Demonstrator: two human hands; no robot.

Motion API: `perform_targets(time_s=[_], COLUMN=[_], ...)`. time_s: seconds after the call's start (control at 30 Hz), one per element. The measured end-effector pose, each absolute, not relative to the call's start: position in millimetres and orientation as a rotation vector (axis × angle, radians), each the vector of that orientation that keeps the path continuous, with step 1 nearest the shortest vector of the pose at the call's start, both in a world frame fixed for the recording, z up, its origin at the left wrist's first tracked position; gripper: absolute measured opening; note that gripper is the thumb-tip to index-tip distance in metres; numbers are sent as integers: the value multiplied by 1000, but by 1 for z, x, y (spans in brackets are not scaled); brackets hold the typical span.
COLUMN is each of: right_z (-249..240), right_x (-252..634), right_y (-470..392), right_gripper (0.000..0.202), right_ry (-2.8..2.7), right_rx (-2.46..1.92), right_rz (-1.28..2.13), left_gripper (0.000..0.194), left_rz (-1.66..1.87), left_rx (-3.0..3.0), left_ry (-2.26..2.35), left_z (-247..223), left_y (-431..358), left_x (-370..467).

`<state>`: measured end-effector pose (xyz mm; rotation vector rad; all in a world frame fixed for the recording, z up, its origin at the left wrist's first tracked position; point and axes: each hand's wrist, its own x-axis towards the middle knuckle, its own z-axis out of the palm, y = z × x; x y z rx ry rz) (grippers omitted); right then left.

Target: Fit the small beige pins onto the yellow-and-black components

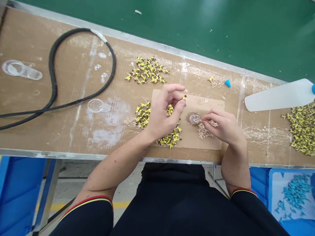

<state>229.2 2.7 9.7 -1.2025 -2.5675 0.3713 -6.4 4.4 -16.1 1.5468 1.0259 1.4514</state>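
Between the thumb and a finger of my left hand (pixel 167 109) is a tiny yellow figure (pixel 184 98) with a dark top. Under and around that hand lies a pile of similar yellow figures (pixel 171 139), partly hidden by it. My right hand (pixel 222 126) is closed in a pinch, its fingertips at the rim of a small round clear cup (pixel 194 118). What the pinch holds is too small to make out. Just below those fingertips is a heap of tiny beige pieces (pixel 204 131), on a cardboard sheet (pixel 189 139).
Another group of yellow figures (pixel 147 69) lies farther back. A white bottle (pixel 278 95) rests on its side at right, near a large yellow pile (pixel 304 129). A blue cone (pixel 227 83) sits behind the cardboard. A black cable (pixel 52 75) loops across the left side.
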Motion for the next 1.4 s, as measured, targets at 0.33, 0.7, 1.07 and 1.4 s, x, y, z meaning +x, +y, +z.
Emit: perform_targets(time_s=[0.33, 0.7, 1.07, 1.4], right_z=[12, 11, 11, 17], right_x=[226, 226, 226, 230], right_y=[2, 2, 2, 0], right_gripper=[16, 19, 17, 13], right_ry=[-2580, -2620, -2605, -2352], right_rx=[-1230, -1263, -1272, -1170], right_rz=[359, 339, 365, 543], left_gripper=[15, 15, 18, 21], left_rz=[1434, 1422, 1392, 1414], left_rx=[1609, 1622, 1580, 1540], left_ry=[1013, 1068, 1064, 1048], left_z=[-15, -16, -14, -17], left_y=[4, 4, 2, 2], left_x=[-6, -6, -4, -5])
